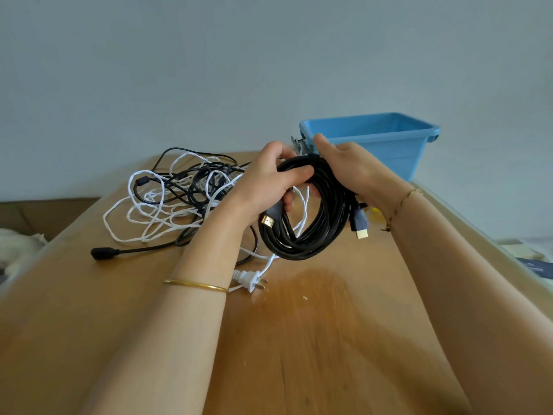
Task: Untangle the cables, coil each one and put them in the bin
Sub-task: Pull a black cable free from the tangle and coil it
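1. Brown wooden table [329,339] nearest, both forearms reaching over it; gold bangle [194,284] on the left wrist.
2. Coiled black HDMI cable [311,235] is held in the air above the table's middle, just short of the blue plastic bin [371,131] at the far right edge.
3. Left hand [269,181]: grip clenched round the coil's top turns, thumb laid across them. Right hand [353,169]: grip closed on the same top from the other side. Judgement: the two-handed hold bunches the turns so the coil cannot spring apart before binning.
4. Orientation: the coil hangs as an oval, long axis roughly vertical, open face toward the camera. One gold-tipped connector [267,220] points down-left beside the left palm. The other connector [360,226] hangs pointing down under the right wrist.
5. A white strand shows through the coil's opening; cannot tell whether it threads it.
6. Tangle of white and black cables [179,193] lies to the left on the table, not yet sorted; white two-prong plug [250,281] trails nearest.
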The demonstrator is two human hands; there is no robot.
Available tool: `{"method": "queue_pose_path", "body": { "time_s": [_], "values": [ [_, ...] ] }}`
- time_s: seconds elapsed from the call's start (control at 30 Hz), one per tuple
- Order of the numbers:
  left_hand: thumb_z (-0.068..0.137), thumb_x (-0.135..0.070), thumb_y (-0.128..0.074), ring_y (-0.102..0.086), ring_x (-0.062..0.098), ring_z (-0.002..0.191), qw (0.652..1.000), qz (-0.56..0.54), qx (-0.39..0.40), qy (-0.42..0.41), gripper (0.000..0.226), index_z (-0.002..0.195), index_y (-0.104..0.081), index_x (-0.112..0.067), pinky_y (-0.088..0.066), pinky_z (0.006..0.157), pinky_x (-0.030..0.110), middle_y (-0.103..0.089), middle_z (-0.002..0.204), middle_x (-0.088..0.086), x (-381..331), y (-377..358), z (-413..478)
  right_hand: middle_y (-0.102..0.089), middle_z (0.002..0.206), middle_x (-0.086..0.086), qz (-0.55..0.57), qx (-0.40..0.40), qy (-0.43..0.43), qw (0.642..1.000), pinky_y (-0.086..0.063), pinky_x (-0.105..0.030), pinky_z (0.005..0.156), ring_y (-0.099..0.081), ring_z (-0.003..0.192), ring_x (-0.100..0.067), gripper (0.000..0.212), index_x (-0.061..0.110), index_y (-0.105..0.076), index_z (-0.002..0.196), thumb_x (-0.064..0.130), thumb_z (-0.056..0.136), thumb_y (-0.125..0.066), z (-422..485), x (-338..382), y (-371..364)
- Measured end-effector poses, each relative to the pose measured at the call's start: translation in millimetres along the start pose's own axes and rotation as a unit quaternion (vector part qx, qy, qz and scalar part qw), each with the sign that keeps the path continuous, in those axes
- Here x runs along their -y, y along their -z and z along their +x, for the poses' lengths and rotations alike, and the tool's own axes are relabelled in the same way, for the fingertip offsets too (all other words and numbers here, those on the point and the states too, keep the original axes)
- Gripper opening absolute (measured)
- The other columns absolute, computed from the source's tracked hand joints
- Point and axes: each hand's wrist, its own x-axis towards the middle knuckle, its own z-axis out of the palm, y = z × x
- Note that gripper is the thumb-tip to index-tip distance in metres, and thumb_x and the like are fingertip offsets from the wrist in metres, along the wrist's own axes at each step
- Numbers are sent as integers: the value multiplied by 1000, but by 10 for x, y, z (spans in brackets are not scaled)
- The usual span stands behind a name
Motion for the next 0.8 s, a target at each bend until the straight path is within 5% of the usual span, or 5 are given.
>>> {"method": "queue_pose_path", "body": {
  "time_s": [0.27, 0.4, 0.57, 0.67, 0.8],
  "values": [
    [97, -8, -51, -46, 9, 36, 946, -218, 66, 230, 9, 91, -55, -3, -48, 43, 20, -51, 67, 9, -82, -364, -248, -64, 104, -10, -203, 107, 59, 972, -40, -23, 74, -56, 89, -20, 35, 5, -63, 107, 34, 97, -47, -317, -31, 278],
    [98, -11, -45, -59, 18, 59, 926, -195, 149, 286, 20, 87, -59, -2, -52, 69, 28, -58, 67, 10, -8, -464, -463, -69, 99, -18, -206, 229, 2, 951, -53, -43, 87, -67, 84, -30, 33, 3, -63, 104, 32, 96, -50, -444, -214, 368],
    [95, -12, -51, -57, 20, 74, 975, 165, 48, 142, 17, 92, -64, -2, -57, 79, 39, -68, 92, 10, 53, -256, -515, -65, 94, -8, -292, 245, -1, 924, -40, -14, 69, -56, 81, -16, 34, 5, -66, 102, 34, 96, -50, -525, -438, 271],
    [94, -8, -48, -52, 15, 86, 939, 334, -72, 28, 19, 98, -68, -8, -46, 78, 31, -62, 108, -5, 56, 67, -540, -57, 82, -5, -373, 229, 22, 899, -35, -21, 63, -50, 75, -14, 35, 5, -64, 87, 36, 96, -50, -480, -474, 198],
    [88, -3, -55, -49, 18, 91, 896, 419, -144, 19, 18, 98, -63, -15, -38, 76, 28, -53, 104, 1, 81, 453, -565, -45, 68, 0, -467, 160, 33, 869, -40, -32, 69, -49, 79, -26, 35, 15, -45, 60, 30, 91, -54, -414, -312, 69]
  ]
}}
